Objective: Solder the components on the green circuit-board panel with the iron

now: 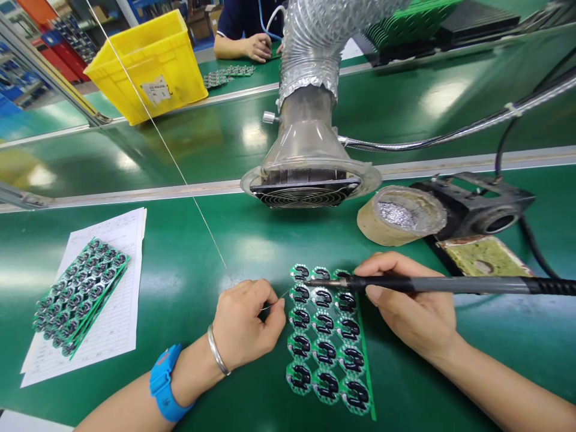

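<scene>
A green circuit board panel [324, 342] with rows of round sections, each bearing black parts, lies flat on the green bench. My right hand [411, 306] is closed around a soldering iron [405, 284], whose tip reaches left over the panel's upper rows. My left hand [249, 318] pinches a thin solder wire [193, 195] beside the panel's left edge. The wire's short end points toward the iron's tip; whether the two touch I cannot tell. Behind my left hand, the wire runs up and away to the upper left.
A fume extraction hood [310, 174] hangs beyond the panel. To the right stand a tan cup [378, 228], an iron holder [486, 204] and a yellow sponge [481, 261]. Stacked panels [83, 294] lie on papers [121, 324] at left. A yellow bin [153, 66] and another person's hand [258, 48] are farther back.
</scene>
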`<state>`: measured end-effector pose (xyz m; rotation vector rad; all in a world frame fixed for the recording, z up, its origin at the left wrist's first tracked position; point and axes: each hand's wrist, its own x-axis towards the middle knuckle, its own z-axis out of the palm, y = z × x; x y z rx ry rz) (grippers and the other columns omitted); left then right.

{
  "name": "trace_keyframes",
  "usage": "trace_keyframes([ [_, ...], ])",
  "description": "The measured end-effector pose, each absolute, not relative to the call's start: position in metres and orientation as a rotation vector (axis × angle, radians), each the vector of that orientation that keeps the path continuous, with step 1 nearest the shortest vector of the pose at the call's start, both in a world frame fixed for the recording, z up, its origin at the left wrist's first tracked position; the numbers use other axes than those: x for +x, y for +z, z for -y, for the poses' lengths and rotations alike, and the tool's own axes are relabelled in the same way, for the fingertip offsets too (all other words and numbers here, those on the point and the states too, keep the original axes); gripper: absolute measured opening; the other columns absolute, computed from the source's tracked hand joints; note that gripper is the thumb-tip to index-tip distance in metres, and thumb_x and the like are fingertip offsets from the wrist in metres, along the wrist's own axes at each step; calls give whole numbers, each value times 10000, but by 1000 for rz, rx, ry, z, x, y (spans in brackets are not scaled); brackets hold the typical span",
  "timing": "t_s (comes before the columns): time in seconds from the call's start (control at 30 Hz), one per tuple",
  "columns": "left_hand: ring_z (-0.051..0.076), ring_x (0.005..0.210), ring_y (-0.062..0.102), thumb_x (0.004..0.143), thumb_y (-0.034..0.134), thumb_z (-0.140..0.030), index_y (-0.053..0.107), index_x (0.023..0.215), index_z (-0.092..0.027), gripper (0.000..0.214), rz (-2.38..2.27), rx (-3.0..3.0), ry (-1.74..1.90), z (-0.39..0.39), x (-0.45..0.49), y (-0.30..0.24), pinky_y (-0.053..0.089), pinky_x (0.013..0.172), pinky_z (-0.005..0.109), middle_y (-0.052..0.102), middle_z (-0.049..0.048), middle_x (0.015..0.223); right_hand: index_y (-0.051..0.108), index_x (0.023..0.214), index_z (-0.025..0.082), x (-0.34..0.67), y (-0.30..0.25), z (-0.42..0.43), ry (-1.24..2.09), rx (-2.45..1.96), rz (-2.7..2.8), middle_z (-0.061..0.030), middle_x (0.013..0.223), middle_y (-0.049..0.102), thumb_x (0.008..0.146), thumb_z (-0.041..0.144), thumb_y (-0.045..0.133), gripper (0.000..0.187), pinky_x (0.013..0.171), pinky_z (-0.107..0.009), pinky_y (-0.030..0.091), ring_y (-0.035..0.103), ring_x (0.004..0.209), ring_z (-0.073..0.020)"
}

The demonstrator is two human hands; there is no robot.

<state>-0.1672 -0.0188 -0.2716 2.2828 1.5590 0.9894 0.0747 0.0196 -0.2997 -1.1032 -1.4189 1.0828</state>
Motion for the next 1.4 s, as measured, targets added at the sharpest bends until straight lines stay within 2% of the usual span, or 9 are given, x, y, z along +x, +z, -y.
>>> trace_keyframes([
  [0.53,67,460,385,801,570,-175,471,653,-178,178,-1550,2317,968,16,-162,-275,274,455,207,407,-65,496,661,835,225,74,-298,-20,1106,-1108,1424,-27,718,570,762,192,604,98,512,-279,345,468,600,-151],
  [0.77,59,454,355,797,581,-165,484,665,-178,165,-1552,2284,1007,18,-163,-273,266,448,200,397,-71,504,670,840,228,79,-301,-20,1141,-1035,1318,-12,705,538,752,197,627,103,504,-267,308,442,583,-132],
  [0.9,57,464,366,804,582,-169,499,695,-179,137,-1530,2266,1006,20,-163,-272,281,453,195,444,-67,532,671,837,225,84,-300,-19,1141,-1047,1291,-15,692,539,746,200,631,102,491,-268,315,450,579,-135],
  [1.0,61,481,392,810,570,-175,511,721,-177,107,-1506,2283,993,22,-161,-271,305,464,196,488,-56,565,663,859,231,85,-299,-18,1118,-1056,1359,-2,675,547,772,196,614,105,483,-259,328,454,555,-123],
  [1.4,65,468,389,825,569,-170,513,712,-177,127,-1534,2294,966,19,-159,-273,292,457,202,456,-62,533,634,871,255,77,-288,-21,941,-1105,1644,30,681,594,805,139,570,148,489,-200,386,491,557,-95],
])
